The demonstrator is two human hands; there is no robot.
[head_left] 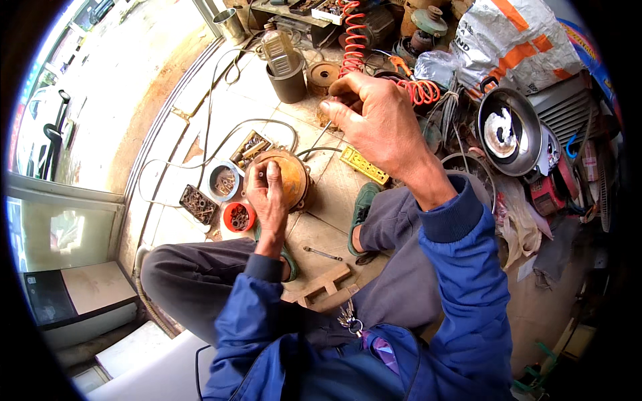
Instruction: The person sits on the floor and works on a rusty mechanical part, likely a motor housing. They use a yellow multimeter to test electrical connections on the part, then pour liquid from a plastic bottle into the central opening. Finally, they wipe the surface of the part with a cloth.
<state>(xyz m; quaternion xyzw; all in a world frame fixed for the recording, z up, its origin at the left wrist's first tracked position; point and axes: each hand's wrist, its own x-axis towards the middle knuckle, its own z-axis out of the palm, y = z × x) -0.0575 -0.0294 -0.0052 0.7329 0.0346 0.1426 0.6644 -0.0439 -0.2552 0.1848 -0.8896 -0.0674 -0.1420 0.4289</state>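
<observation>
Fingers of left hand (269, 200) bent, nearly closed, against the left side of a rusty round casing (292, 179); can't tell if they pinch anything small. Casing sits on the tiled floor (326, 230), just left of the yellow power strip (364, 166). Right hand (384, 127) raised, thumb and fingers curled close; thin rod (322, 136) shows just below, grip hidden, can't confirm hold. Red cup (227, 218) and grey bowl (212, 191) of small parts stand toward the floor's door-side edge. My read: hands-on casing work, left steadying. Next move calls for steady casing, careful right-hand aim.
</observation>
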